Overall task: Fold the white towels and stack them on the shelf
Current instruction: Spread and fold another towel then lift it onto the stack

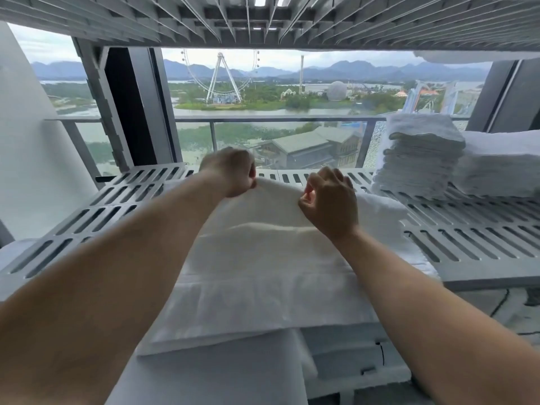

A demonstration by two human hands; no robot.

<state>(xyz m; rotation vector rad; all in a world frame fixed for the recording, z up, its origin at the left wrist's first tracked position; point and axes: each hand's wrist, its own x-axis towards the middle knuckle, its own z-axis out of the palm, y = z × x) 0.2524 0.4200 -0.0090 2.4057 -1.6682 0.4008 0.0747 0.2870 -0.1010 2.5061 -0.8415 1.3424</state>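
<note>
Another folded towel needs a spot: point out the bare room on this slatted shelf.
Bare: the left of the shelf, between the white panel and the held towel; also its right front slats, between that towel and the folded stack. Crowded: right rear, where that stack and a larger pile sit.

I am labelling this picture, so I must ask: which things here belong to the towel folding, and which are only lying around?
Belongs to the job: white towel, pinched at its far edge by the left hand and the right hand; stack of folded towels; slotted shelf.

Just around: upper shelf; balcony railing; Ferris wheel outside the window.
</note>
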